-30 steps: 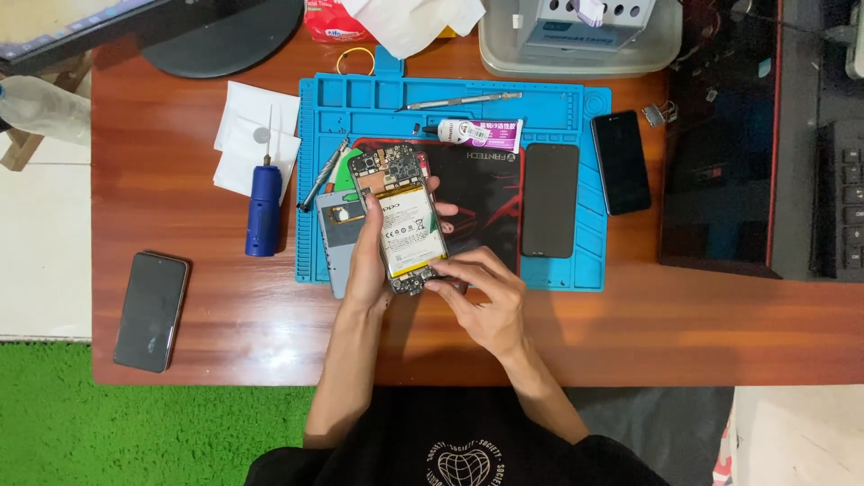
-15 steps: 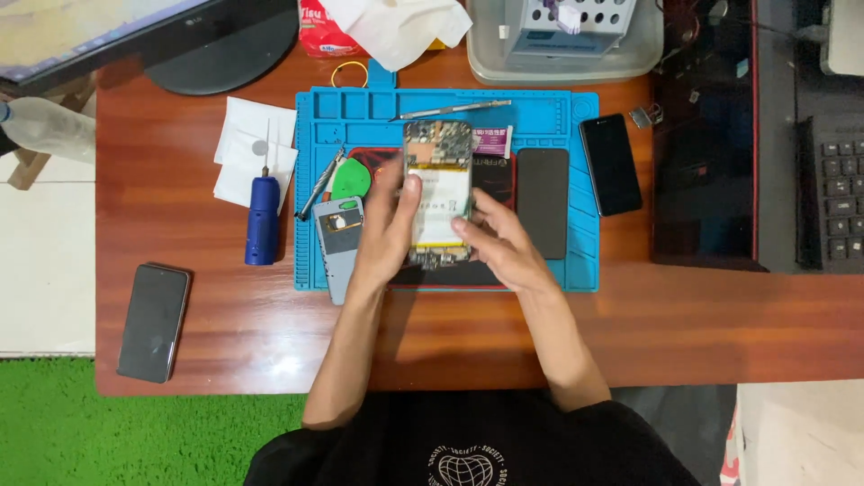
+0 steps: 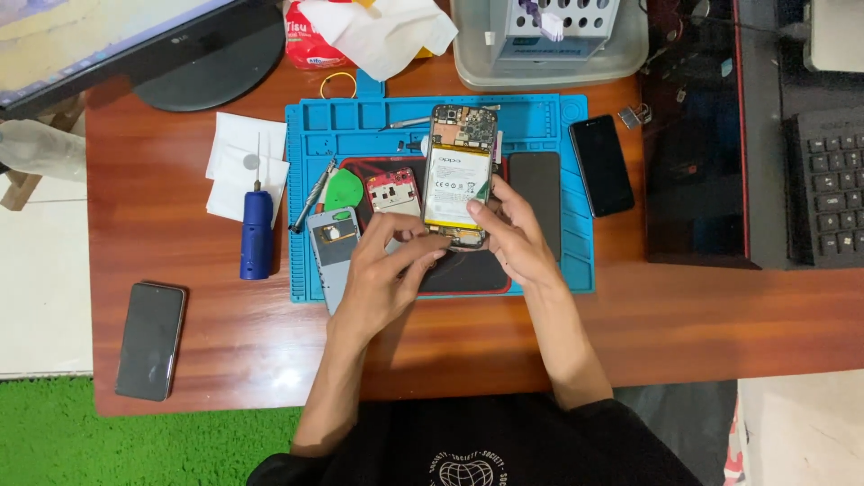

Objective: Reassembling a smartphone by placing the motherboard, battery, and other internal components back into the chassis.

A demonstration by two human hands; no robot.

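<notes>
white-labelled battery and bare green circuit board show on the opened smartphone with its back cover off (image 3: 459,175), which lies lengthwise on the blue silicone repair mat (image 3: 576,261) near the mat's middle, so the opening-up looks done while the inner parts seem not yet lifted out; the right hand (image 3: 508,236) is closed on the phone's lower right edge, thumb and fingers pinching it, and the left hand (image 3: 382,274) has its fingers drawn together at the bottom end, touching the frame there, though what they grip is too small to tell; just left of the phone lie a small red inner cover plate (image 3: 393,190), a green plastic pick (image 3: 342,191) and a grey back cover (image 3: 333,252); a dark phone (image 3: 545,200) rests to the right; off the mat stands a blue electric screwdriver (image 3: 256,234) on the brown wooden table (image 3: 720,315)
</notes>
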